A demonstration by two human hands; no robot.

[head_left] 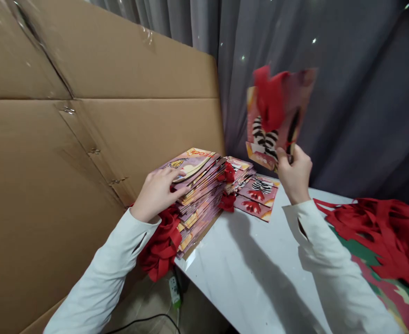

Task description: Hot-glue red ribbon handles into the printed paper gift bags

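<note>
My right hand (294,172) is raised above the table, pinching the lower edge of a pink printed folded card (255,123) with black-and-white striped pictures. A red ribbon (272,104) hangs over its upper part, slightly blurred. My left hand (160,192) lies on top of a tall, leaning stack of printed cards (199,197), fingers spread. The top card carries a butterfly picture and orange lettering. Red ribbon loops (160,243) spill from the stack's left side, and small red ribbon bunches (228,202) stick out on its right.
Smaller printed cards (256,198) lie right of the stack on the white table (239,264). A heap of red ribbon (381,232) covers green-and-pink material at right. A large cardboard box (148,120) stands left, a grey curtain (357,120) behind. Below is a power strip (174,291).
</note>
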